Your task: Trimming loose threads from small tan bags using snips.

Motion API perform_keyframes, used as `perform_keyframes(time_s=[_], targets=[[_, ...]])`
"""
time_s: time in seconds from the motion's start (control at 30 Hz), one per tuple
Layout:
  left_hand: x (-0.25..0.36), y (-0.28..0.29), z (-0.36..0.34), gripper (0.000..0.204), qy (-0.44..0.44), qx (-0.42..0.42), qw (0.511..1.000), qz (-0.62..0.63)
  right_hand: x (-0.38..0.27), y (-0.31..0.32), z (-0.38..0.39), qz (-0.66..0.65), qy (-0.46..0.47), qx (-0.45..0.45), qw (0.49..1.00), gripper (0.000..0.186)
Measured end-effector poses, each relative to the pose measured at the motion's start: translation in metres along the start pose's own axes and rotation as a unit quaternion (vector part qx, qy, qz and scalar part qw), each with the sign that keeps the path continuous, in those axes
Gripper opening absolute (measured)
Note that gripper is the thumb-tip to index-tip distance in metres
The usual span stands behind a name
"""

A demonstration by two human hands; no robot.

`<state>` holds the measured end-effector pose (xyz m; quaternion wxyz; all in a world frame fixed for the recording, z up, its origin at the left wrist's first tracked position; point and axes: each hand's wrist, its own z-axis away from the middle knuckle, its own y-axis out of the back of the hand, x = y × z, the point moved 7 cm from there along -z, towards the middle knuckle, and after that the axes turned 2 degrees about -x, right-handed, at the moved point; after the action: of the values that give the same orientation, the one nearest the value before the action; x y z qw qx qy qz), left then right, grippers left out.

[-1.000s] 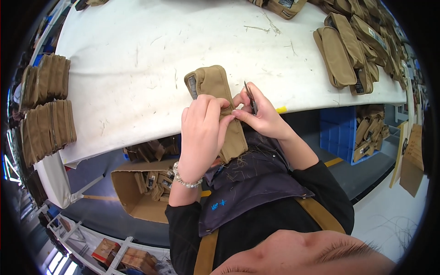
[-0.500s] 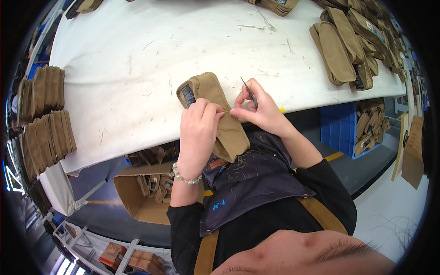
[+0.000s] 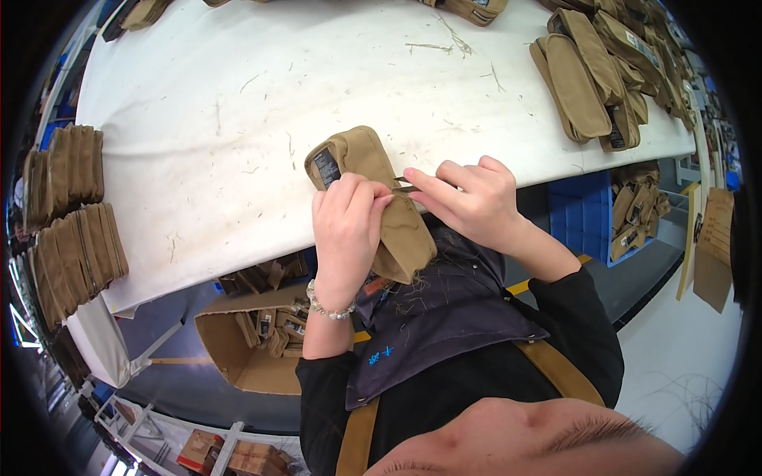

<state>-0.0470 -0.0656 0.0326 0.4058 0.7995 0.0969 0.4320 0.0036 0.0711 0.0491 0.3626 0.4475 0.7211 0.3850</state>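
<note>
A tan fabric pouch (image 3: 406, 238) lies over the table's front edge, its lower end above my dark apron. My left hand (image 3: 346, 222) is closed on its middle, thumb and fingertips pinched at the seam. A dark label (image 3: 325, 165) shows on the pouch's upper left part. My right hand (image 3: 479, 198) is closed around small dark thread snips (image 3: 403, 184), whose tips point left and reach the pouch's right edge, close to my left fingertips. The snips' handle is mostly hidden by my fingers.
Thread scraps dot the white table (image 3: 206, 159) and my apron (image 3: 429, 333). Tan pouches pile up at the far right (image 3: 579, 87); stacks stand at the left (image 3: 79, 250). Below the table are a cardboard box (image 3: 230, 349) and a blue crate (image 3: 575, 214), both holding pouches.
My right hand has turned, bringing the snips from pointing upward down to the pouch's right edge. My left hand keeps its grip on the pouch.
</note>
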Motion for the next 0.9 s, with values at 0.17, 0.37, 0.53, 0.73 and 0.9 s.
perform_keyframes(time_s=[0.17,0.37,0.53,0.73,0.9], targets=[[0.002,-0.001,0.001,0.009,-0.013,0.006,1.0,-0.004,-0.004,-0.002,-0.002,0.03,0.026,0.004,0.999,0.031],[0.002,0.0,0.002,0.009,-0.01,0.003,1.0,-0.007,-0.004,-0.003,-0.002,0.022,0.025,0.002,0.999,0.029],[0.001,0.002,0.001,0.009,-0.007,0.008,1.0,0.004,-0.007,-0.001,0.0,0.037,0.028,0.007,0.999,0.026],[0.001,0.004,0.003,0.009,-0.011,0.023,1.0,-0.017,-0.004,-0.001,0.002,0.037,0.027,0.014,0.999,0.023],[0.002,0.009,0.005,0.01,-0.004,0.043,0.998,-0.051,0.007,0.005,0.0,-0.028,-0.016,0.012,0.999,0.023]])
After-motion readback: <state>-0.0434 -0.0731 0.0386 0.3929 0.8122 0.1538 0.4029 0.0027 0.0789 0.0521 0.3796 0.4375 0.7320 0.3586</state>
